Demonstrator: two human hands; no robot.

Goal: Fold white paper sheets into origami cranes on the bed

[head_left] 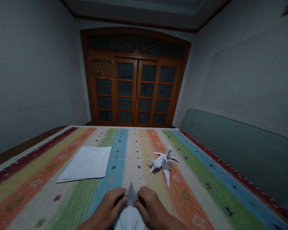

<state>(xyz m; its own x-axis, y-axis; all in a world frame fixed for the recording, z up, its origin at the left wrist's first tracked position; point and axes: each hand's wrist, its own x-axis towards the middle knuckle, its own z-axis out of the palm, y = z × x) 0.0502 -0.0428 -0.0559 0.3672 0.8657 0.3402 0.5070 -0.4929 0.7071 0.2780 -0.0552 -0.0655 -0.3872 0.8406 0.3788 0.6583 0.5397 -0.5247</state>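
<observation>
Left hand: fingers pinch folded paper's left side
Right hand: fingers pinch its right
White sheets: beyond left fingers
Paper figures: beyond right fingers

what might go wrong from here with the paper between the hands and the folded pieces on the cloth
The left hand and right hand hold the folded paper at either side, near its narrow tip, so an uneven pull might tear or skew it there.

The white folded pieces lie ahead of the right hand, so a careless forward sweep could nudge or crush their thin points.
</observation>
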